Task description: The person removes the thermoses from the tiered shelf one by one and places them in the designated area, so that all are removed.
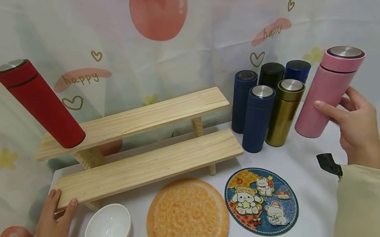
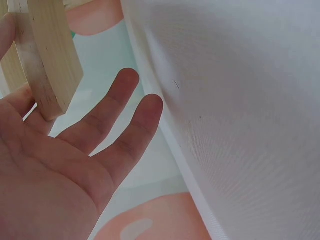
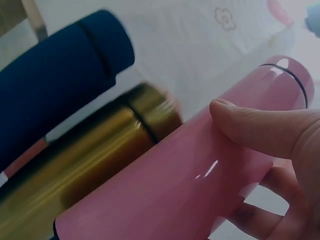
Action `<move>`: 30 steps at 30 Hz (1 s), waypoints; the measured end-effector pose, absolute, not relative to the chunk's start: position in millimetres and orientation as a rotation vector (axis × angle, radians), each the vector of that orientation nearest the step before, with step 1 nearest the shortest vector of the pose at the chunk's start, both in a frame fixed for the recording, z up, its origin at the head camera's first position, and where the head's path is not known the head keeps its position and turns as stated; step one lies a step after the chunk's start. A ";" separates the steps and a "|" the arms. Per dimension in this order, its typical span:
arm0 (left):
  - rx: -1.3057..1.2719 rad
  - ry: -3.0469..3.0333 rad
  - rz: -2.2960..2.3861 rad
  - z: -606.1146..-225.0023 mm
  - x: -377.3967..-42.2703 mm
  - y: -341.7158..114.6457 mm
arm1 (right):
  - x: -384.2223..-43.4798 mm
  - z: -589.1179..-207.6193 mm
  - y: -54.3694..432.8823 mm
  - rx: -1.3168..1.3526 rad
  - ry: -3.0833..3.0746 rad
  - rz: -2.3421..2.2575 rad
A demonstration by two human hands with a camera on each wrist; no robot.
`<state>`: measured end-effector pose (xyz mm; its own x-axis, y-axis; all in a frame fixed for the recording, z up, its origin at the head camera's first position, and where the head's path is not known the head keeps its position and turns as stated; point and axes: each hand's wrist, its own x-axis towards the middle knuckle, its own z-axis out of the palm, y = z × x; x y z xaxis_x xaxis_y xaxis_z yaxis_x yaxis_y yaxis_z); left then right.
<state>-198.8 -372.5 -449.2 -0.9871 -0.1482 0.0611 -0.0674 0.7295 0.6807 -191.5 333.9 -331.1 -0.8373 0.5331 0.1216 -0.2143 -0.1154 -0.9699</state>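
Note:
My right hand (image 1: 359, 130) grips a pink thermos (image 1: 330, 90) with a steel-topped lid, thumb on the near side and fingers behind. The thermos leans to the right, just beside a gold thermos (image 1: 284, 113). In the right wrist view the thumb lies along the pink thermos (image 3: 180, 170). My left hand (image 1: 51, 227) holds the left end of the lower board of a two-tier wooden shelf (image 1: 149, 165). The left wrist view has the board's end (image 2: 50, 65) between thumb and fingers, with two other fingers (image 2: 132, 135) stretched out.
A red thermos (image 1: 40, 105) stands on the upper board's left end. Behind the gold thermos are a black thermos (image 1: 272, 73) and blue ones (image 1: 259, 119). In front of the shelf lie a white bowl (image 1: 108, 229), a round bread-patterned mat (image 1: 188, 223) and a round cartoon mat (image 1: 262, 201).

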 end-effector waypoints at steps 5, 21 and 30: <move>0.180 -2.812 -1.107 -448.0 -198.8 -372.3 | -204.6 -347.8 343.6 -0.447 -1.686 1.983; 0.230 -2.831 -1.096 -447.6 -198.1 -369.4 | -240.1 -405.3 368.6 -0.600 -1.766 1.994; 0.242 -2.830 -1.086 -447.0 -198.5 -368.3 | -252.1 -418.7 369.0 -0.542 -1.764 2.013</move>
